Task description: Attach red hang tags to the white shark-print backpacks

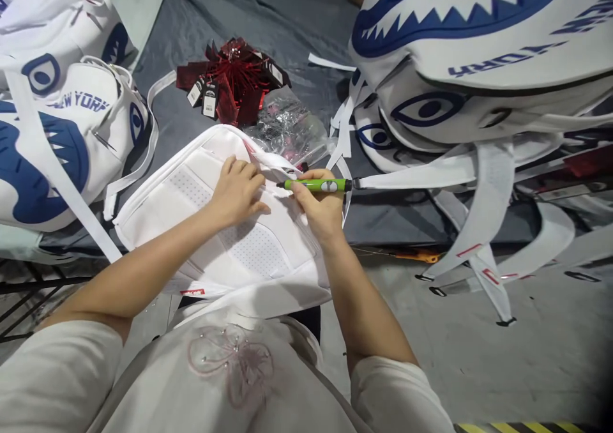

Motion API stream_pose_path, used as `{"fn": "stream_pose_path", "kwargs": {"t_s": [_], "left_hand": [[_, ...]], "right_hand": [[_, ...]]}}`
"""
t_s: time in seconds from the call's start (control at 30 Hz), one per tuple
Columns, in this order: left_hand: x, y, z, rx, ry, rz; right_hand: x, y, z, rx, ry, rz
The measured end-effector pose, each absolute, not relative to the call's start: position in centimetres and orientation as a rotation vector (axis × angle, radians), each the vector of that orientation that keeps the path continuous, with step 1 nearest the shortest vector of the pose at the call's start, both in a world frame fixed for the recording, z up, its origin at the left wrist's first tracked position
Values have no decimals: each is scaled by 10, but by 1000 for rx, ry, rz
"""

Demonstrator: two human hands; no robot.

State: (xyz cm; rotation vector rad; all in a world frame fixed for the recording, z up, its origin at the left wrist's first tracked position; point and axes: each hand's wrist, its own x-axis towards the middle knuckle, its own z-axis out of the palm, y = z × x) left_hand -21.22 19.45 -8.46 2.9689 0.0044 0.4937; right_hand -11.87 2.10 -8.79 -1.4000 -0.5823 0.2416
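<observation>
Left hand (238, 189): lies flat, fingers together and slightly curled, pressing down on the white backpack (225, 228), holding nothing
Right hand (322, 206): closed around the green tool (318, 185), thumb and fingers pinching its barrel
Green tool: lies level, dark tip pointing left towards the left hand, just above the backpack's far edge
White backpack: lies back-panel up in the near middle, over the edge of the grey-covered table (268, 30) and against the person's body; a red label (192, 291) shows at its near edge
White strap (421, 179): runs right from the tool's end towards the pile
Right pile (479, 56): white backpacks with blue shark mouth and eyes, far right
Left pile (62, 126): same printed backpacks, far left
Red tags (230, 78): bunched on the table, far of the backpack
Clear plastic bag (287, 129): just right of the tags, beside the backpack's far corner
Orange tool (419, 255): on the floor, right of the right forearm
</observation>
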Motion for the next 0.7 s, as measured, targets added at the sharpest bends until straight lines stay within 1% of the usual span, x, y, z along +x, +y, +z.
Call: {"fn": "stream_pose_path", "kwargs": {"t_s": [0.1, 0.2, 0.27, 0.4, 0.47, 0.57, 0.7], "left_hand": [[-229, 180, -92, 2937, -23, 706], [-242, 174, -98, 2879, -189, 872], [-246, 172, -99, 2888, -242, 916], [-248, 164, -98, 2928, -182, 923], [-248, 158, -99, 2917, -146, 971], [-249, 152, -102, 2894, -111, 1076], [-250, 151, -106, 2845, -89, 1014]], "right_hand": [[-121, 22, -96, -1350, -466, 223], [-123, 21, -101, -1326, -472, 280], [-123, 18, -101, -1335, -504, 323], [-126, 11, -95, -1433, -550, 343], [-130, 9, -91, -1556, -589, 235], [-139, 7, -86, -1752, -661, -49], [-146, 10, -90, -1873, -756, -265]]}}
